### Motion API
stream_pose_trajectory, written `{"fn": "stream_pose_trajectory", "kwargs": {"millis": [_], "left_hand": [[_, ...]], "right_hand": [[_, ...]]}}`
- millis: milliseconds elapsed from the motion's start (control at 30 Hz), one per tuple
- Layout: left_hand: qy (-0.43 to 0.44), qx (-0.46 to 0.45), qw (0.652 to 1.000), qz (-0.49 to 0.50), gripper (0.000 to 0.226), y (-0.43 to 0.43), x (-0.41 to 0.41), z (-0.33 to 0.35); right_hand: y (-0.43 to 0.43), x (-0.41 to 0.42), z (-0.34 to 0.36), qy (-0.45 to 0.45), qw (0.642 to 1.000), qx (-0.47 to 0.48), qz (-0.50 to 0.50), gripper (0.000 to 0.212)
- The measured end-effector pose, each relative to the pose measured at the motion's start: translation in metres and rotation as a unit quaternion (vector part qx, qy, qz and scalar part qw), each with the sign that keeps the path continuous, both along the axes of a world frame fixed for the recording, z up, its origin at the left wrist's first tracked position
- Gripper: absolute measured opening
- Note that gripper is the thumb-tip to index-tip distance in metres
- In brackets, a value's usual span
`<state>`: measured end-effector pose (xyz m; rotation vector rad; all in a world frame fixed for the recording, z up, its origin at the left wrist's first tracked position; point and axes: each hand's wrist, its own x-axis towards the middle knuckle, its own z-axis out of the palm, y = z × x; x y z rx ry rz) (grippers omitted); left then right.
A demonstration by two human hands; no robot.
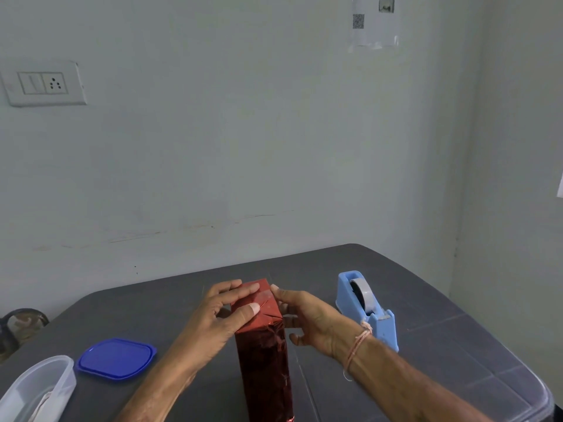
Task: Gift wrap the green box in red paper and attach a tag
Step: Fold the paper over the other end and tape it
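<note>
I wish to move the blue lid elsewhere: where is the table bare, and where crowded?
Bare: the far strip of the table behind the red box, toward the wall; also the patch right of the tape dispenser. Crowded: near left, with the blue lid and clear container; the middle, with left hand and right hand on the box.

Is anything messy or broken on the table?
Nothing is broken or spilled. The red paper looks crinkled just under the top fold, and the blue lid lies on the table, off its clear container.
</note>
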<state>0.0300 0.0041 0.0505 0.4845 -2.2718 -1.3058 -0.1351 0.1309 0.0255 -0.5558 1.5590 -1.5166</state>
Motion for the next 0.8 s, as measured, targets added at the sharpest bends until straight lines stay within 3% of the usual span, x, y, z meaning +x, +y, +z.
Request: {"fn": "stream_pose_trajectory", "kwargs": {"millis": [100,300,567,667,800], "left_hand": [[0.002,0.003,1.0,0.0,0.049,-0.001,0.001,-0.001],[-0.001,-0.011,1.0,0.004,0.042,-0.002,0.0,-0.002],[0.019,0.015,1.0,0.001,0.048,-0.001,0.001,-0.001],[0.014,0.006,1.0,0.003,0.041,0.0,0.002,-0.002],[0.008,-0.004,1.0,0.003,0.037,-0.001,0.002,-0.003]], "right_hand": [[0.001,0.0,0.0,0.002,1.0,-0.006,-0.017,0.033],[-0.001,0.003,0.001,0.043,0.999,-0.002,-0.02,0.055],[0.0,0.007,-0.008,-0.029,0.999,-0.041,0.002,0.041],[0.007,0.003,-0.009,-0.013,0.998,-0.052,0.02,0.033],[0.012,-0.005,0.003,0.023,0.997,-0.074,0.023,0.042]]}}
